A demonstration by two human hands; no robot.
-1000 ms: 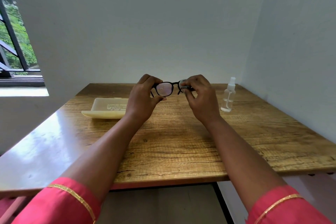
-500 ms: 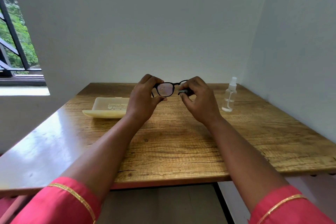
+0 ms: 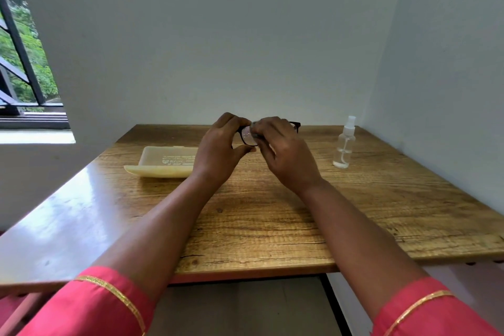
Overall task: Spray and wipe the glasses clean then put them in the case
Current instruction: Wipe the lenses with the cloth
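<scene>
over the wooden bench (image 3: 272, 226) the left hand (image 3: 218, 153) pinches the glasses (image 3: 246, 136) by their left end, frame running left to right, while the right hand (image 3: 283, 153) curls its fingers (image 3: 261, 128) on the lens, open case (image 3: 166, 162) just left.

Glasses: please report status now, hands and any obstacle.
Left hand grips glasses at one end. Right hand pinches the lens, wiping. Case open on table, spray bottle aside, nothing in the way.
</scene>
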